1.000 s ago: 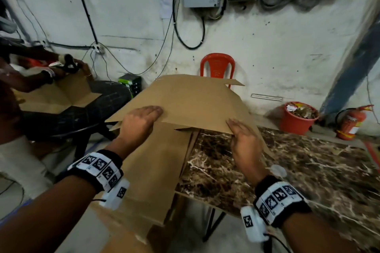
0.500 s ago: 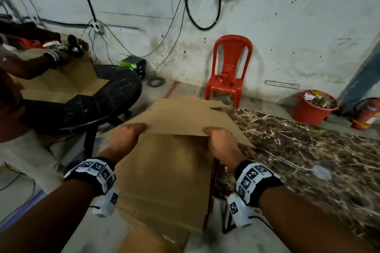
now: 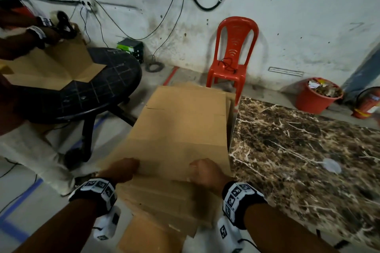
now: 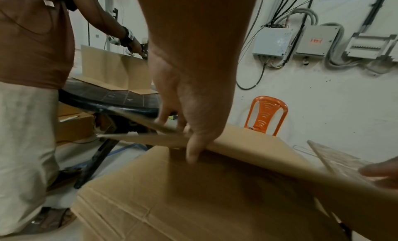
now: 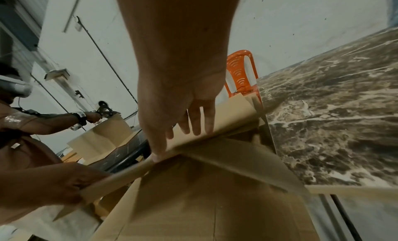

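Note:
A flattened brown cardboard box sheet lies tilted over a stack of similar flat cardboard, left of the marble table. My left hand grips the sheet's near edge at the left, and my right hand grips the same edge at the right. The left wrist view has my left hand pinching the sheet, thumb under, fingers on top. In the right wrist view my right hand holds the sheet the same way above the stack.
A brown marble table stands to the right, with a small white disc on it. Behind are a red plastic chair, a red bucket and a fire extinguisher. At the left another person works on a cardboard box on a black round table.
The sheet, raised and flat under my open palms a second ago, has come down and toward me. Both hands now grip its near edge. My view has tilted downward.

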`<state>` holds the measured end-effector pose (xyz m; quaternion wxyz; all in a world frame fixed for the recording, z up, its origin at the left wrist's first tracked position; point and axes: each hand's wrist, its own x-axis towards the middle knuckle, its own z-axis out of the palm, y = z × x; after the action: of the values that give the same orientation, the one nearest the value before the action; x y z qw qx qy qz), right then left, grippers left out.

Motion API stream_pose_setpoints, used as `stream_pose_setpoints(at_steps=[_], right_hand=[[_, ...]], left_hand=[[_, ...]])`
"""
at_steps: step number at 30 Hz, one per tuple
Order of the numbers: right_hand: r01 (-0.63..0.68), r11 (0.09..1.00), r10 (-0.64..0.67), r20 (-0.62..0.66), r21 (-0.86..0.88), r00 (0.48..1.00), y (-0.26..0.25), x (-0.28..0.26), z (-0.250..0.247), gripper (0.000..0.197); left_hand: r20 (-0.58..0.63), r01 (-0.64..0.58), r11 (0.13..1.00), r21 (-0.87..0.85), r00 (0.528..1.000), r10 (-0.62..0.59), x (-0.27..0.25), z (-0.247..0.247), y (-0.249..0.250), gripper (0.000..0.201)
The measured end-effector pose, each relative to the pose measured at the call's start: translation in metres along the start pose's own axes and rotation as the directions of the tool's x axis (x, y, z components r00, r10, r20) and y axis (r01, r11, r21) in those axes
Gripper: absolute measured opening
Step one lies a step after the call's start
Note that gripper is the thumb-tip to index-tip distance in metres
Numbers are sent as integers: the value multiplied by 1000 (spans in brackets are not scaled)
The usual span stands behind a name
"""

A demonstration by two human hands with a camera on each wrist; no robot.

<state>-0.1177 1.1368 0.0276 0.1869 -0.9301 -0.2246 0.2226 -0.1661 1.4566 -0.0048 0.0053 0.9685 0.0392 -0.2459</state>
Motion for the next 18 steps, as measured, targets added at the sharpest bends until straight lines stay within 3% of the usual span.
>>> stream_pose_setpoints(at_steps=[3,8,10,12,15,18], right_hand=[[0,998,4,-65,61,998,5,-1,-1,60],[-3,994,32,-258,112,966,14,-14,-24,50],[4,991,43,-344,135,938,22,-24,-35,50],[10,988,60,-451,153,891,34,-42,-47,50],[22,980,104,-606,197,788,59,-81,-64,52],[14,976,151,-719,218,678,93,-133,-80,54]], left_hand=[[11,-2,995,-98,1000,3,2,-2,24,68],[-256,-181,975,-126,956,145,4,-33,91,63],[-406,-293,947,-128,887,220,-2,-50,122,60],[-542,-414,906,-89,783,305,-9,-64,156,58],[-687,-526,849,-36,630,361,-26,-82,208,55],[-764,-623,782,-24,516,388,-48,-102,269,54]])
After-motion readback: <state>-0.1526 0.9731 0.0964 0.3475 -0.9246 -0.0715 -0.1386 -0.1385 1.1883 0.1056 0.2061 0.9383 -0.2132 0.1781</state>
